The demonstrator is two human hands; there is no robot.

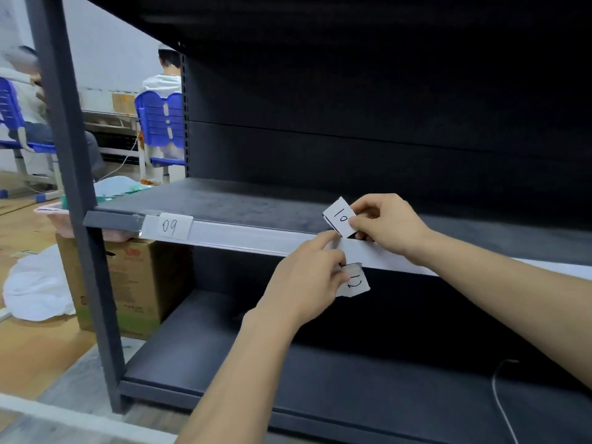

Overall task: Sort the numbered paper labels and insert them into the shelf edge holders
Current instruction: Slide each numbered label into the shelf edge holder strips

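Dark shelving (352,91) fills most of our view, and the work sits at the front lip of its middle shelf (243,200). Our right hand (387,224) pinches the label marked 10 (340,216) between thumb and fingertips and holds it tilted just above the shelf edge holder (250,237), a pale strip along the shelf front. A second slip may lie behind it, but we cannot tell. Just below, our left hand (307,277) has its lower fingers curled on the label marked 12 (354,283), which hangs under the strip. Its index finger reaches out straight to touch the strip's top edge beside the 10. Well to the left, in the same strip, the label marked 09 (173,226) is already seated upright.

We judge that seating the 10 is the step in hand. To do it well, we should level the slip first. The left index finger can ease the holder's lip open while we feed the lower edge in squarely, digits upright. The 12 should be kept tucked firmly so it does not drop.

Beyond the frame post (73,187), a cardboard box (128,283) and a white plastic bag (35,286) rest on the floor. Farther back, people sit on blue chairs (163,120).
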